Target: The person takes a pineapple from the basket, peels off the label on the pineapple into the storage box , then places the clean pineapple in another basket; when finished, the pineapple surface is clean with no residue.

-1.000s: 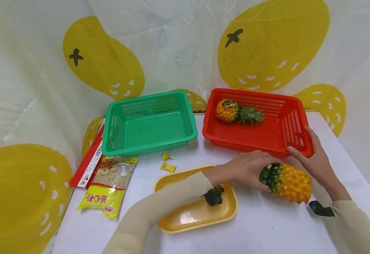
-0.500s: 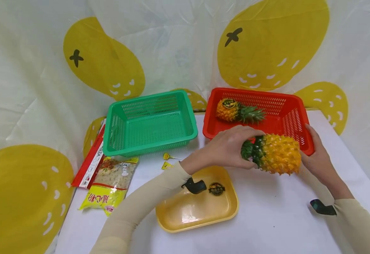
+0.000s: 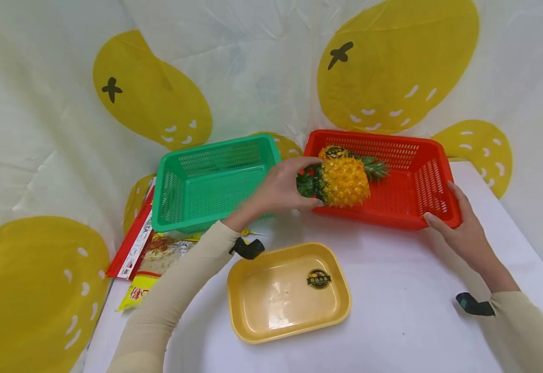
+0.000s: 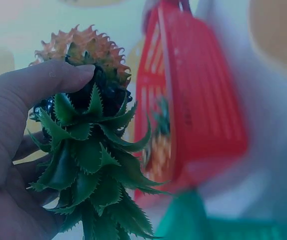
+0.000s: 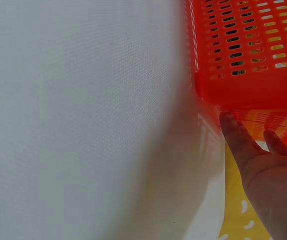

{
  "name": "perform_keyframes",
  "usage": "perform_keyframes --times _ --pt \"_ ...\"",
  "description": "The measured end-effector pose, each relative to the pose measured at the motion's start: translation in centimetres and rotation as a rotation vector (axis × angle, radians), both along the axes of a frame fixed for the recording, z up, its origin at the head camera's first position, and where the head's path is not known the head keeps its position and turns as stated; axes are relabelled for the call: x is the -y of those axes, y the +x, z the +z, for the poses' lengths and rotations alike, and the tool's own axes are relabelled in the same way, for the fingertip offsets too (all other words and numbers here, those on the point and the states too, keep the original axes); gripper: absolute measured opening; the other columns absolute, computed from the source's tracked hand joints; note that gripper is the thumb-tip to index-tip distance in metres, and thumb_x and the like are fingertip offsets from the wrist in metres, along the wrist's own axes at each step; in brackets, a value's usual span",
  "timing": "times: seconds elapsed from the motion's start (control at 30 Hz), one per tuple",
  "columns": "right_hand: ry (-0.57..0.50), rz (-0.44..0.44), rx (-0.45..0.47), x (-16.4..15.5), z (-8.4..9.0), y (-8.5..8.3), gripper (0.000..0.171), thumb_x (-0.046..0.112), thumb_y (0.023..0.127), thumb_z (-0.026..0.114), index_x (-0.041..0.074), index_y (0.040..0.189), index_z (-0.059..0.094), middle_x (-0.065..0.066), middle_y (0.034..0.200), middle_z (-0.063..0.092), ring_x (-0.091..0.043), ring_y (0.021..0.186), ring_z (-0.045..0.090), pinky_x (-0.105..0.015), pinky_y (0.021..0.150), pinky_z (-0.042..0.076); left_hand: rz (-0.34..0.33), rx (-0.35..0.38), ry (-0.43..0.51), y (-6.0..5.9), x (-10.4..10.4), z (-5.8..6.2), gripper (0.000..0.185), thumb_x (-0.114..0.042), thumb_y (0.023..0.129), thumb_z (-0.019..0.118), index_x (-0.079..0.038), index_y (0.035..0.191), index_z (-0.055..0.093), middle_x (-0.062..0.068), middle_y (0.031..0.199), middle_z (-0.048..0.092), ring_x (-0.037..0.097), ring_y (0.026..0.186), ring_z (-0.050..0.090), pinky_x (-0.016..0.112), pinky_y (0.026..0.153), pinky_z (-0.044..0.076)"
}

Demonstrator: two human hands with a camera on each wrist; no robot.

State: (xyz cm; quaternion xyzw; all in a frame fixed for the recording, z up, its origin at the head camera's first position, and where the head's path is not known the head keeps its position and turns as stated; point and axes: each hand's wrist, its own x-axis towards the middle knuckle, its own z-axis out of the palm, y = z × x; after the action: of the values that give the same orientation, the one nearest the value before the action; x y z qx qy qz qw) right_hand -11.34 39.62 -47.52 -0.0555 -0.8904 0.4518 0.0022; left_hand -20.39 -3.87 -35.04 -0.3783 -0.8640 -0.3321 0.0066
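Head view, right: I saw one pineapple (image 3: 376,169) in the red basket (image 3: 399,196) — left hand (image 3: 281,187) gripping another pineapple (image 3: 345,181), not yet in; right hand (image 3: 466,237) touching the basket.

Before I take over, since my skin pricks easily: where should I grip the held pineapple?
I'd lightly cup the pineapple by its rounded end, from the head view's right: that end lies clear of the left hand, which grips near the leafy crown. Both crown and skin look spiny; don't squeeze.

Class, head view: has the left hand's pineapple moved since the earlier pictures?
Yes: the held pineapple moved left and up the picture, from below the right end of the red basket to overlap its left part.
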Motion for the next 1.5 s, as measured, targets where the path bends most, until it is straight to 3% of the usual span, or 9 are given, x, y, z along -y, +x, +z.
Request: perform_keyframes --times 0.17,0.43,0.63,0.77,0.93,1.07,1.3,1.5 --pt "-0.001 -0.007 -0.005 0.0 0.0 0.0 0.097 0.039 0.104 0.069 0.046 0.168 -0.005 -0.028 0.169 0.013 -0.06 0.143 0.023 -0.005 0.066 0.042 0.077 -0.002 0.008 -2.2 3.0 0.2 0.081 -0.036 0.079 0.094 -0.011 0.148 0.06 0.003 0.137 0.065 0.019 0.119 0.061 0.037 0.099 0.049" --pt "-0.022 -0.012 -0.002 0.1 -0.3 0.0 0.098 0.04 0.103 0.069 0.047 0.167 -0.005 -0.026 0.171 0.011 -0.059 0.146 0.02 -0.005 0.067 0.043 0.17 0.088 -0.056 -5.1 8.5 0.6 0.085 -0.036 0.081 0.093 -0.011 0.153 0.055 0.006 0.146 0.06 0.023 0.129 0.056 0.043 0.106 0.047" --pt "0.016 -0.024 0.001 -0.2 -0.1 0.1 0.1 0.042 0.103 0.069 0.045 0.168 -0.006 -0.026 0.171 0.011 -0.06 0.147 0.02 -0.008 0.067 0.045 0.206 0.1 -0.144 -7.3 11.1 0.0 0.087 -0.035 0.084 0.091 -0.007 0.156 0.05 0.011 0.152 0.054 0.03 0.135 0.052 0.05 0.109 0.044" --pt "0.003 -0.028 0.0 -0.2 -0.3 0.3 0.1 0.041 0.103 0.07 0.046 0.167 -0.006 -0.025 0.172 0.01 -0.059 0.147 0.019 -0.007 0.068 0.045 0.229 0.144 -0.159 -8.4 12.7 -0.9 0.088 -0.036 0.086 0.09 -0.007 0.158 0.048 0.012 0.157 0.05 0.032 0.141 0.047 0.052 0.112 0.041" --pt "-0.018 -0.015 -0.011 0.2 -0.5 0.2 0.1 0.041 0.103 0.07 0.047 0.168 -0.005 -0.023 0.172 0.011 -0.058 0.147 0.021 -0.007 0.071 0.045 0.267 0.209 -0.158 -9.5 15.0 -0.8 0.091 -0.037 0.085 0.091 -0.008 0.159 0.045 0.012 0.16 0.045 0.034 0.146 0.042 0.056 0.114 0.037" --pt "-0.025 -0.015 -0.029 0.1 -0.4 0.2 0.098 0.039 0.103 0.07 0.046 0.168 -0.003 -0.024 0.171 0.013 -0.057 0.146 0.022 -0.006 0.07 0.044 0.277 0.208 -0.19 -10.4 15.9 -0.9 0.091 -0.033 0.085 0.091 -0.004 0.158 0.046 0.016 0.159 0.046 0.037 0.144 0.042 0.057 0.113 0.037" --pt "-0.042 -0.031 -0.036 0.1 -0.7 0.2 0.097 0.037 0.103 0.07 0.047 0.168 -0.001 -0.024 0.17 0.015 -0.056 0.145 0.023 -0.004 0.072 0.043 0.242 0.194 -0.356 -11.7 16.1 -2.8 0.084 -0.026 0.087 0.09 0.004 0.153 0.049 0.024 0.154 0.05 0.041 0.14 0.047 0.055 0.112 0.04" --pt "-0.049 -0.035 -0.053 0.3 -0.9 0.2 0.097 0.035 0.103 0.071 0.047 0.168 -0.001 -0.022 0.171 0.014 -0.054 0.146 0.023 -0.004 0.073 0.042 0.243 0.206 -0.409 -12.5 15.6 -4.0 0.082 -0.025 0.089 0.088 0.002 0.155 0.048 0.023 0.155 0.049 0.042 0.139 0.047 0.057 0.111 0.04"
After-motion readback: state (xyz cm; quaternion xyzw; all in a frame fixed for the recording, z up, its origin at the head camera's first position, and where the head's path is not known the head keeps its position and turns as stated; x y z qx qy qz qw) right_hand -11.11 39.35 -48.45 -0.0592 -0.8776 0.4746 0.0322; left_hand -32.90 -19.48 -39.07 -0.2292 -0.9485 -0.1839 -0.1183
